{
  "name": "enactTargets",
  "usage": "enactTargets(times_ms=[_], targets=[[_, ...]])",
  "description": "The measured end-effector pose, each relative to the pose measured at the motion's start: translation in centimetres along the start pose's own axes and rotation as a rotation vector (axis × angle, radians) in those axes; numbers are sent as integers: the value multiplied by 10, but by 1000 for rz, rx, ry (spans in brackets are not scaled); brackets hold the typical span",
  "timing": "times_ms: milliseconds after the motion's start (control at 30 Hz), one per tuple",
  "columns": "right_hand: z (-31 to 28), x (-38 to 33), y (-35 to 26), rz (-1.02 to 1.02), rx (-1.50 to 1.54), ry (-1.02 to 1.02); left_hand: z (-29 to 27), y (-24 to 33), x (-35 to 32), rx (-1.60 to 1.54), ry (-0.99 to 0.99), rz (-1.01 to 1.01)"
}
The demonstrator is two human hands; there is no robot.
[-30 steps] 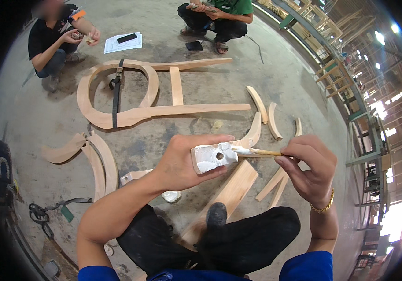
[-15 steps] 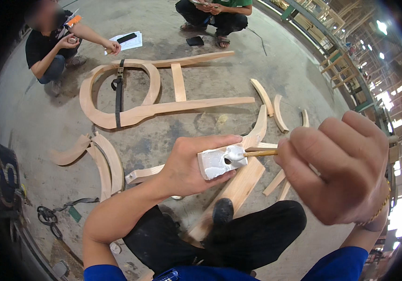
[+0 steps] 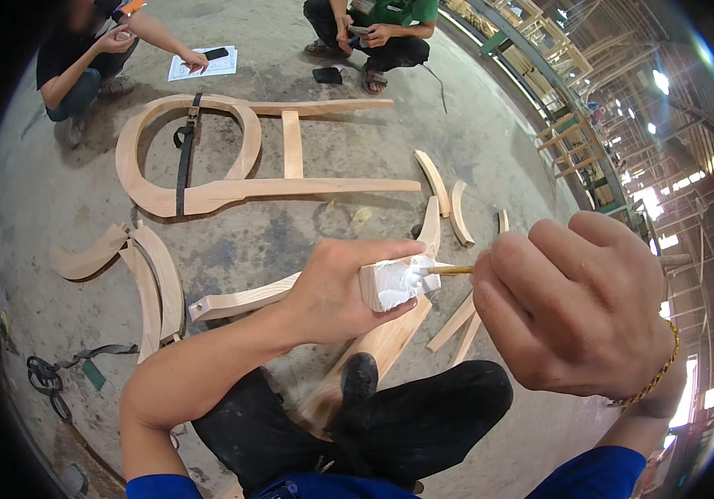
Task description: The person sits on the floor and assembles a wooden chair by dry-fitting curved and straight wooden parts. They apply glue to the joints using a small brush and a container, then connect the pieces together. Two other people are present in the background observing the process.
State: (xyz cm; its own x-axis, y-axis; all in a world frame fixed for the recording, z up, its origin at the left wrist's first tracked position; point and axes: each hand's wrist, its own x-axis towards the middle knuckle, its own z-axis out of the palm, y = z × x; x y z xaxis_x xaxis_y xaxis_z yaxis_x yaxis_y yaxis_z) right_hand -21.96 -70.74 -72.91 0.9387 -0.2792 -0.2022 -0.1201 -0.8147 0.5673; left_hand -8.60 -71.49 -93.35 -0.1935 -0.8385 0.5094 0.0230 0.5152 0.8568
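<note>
My left hand (image 3: 336,291) is closed round a curved wooden chair part (image 3: 429,224), its squared end turned up toward me. White glue (image 3: 394,283) coats that end face. My right hand (image 3: 573,303), to the right of it, pinches a thin wooden stick (image 3: 454,269). The stick's tip lies in the glue; whether it is bare or a brush cannot be made out. A wide wooden board (image 3: 390,339) slants below my left hand, with my dark shoe (image 3: 359,382) against it.
A chair-back frame (image 3: 232,190) lies ahead, its loop bound by a black strap (image 3: 184,166). Curved wooden pieces (image 3: 157,270) lie left, more (image 3: 432,183) lie right. Two people crouch at the far side, one by a paper sheet (image 3: 178,73). A strap (image 3: 45,374) lies at lower left.
The stick's tip has shifted on the glued end, and the dark hole seen there before no longer shows. The surroundings have slid left in view. Both hands keep their hold.
</note>
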Motion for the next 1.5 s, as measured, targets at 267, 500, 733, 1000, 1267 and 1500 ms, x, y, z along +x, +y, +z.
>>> enactTargets(times_ms=[267,500,733,1000,1267,1500], targets=[[0,-3,6,29,75,-11,0,-2,-3,-7,-41,-29],[37,-32,3,317,297,217,-7,-7,-1,28,-19,20],[80,-40,-20,606,750,416,-14,-10,-4,22,-56,-28],[113,-37,-23,489,1043,432,-20,-8,-5,34,-94,-55],[128,-25,-27,652,1445,461,-33,-9,-7,68,-123,-131],[156,11,-10,444,1543,406,-65,-32,-19,135,-71,-189]])
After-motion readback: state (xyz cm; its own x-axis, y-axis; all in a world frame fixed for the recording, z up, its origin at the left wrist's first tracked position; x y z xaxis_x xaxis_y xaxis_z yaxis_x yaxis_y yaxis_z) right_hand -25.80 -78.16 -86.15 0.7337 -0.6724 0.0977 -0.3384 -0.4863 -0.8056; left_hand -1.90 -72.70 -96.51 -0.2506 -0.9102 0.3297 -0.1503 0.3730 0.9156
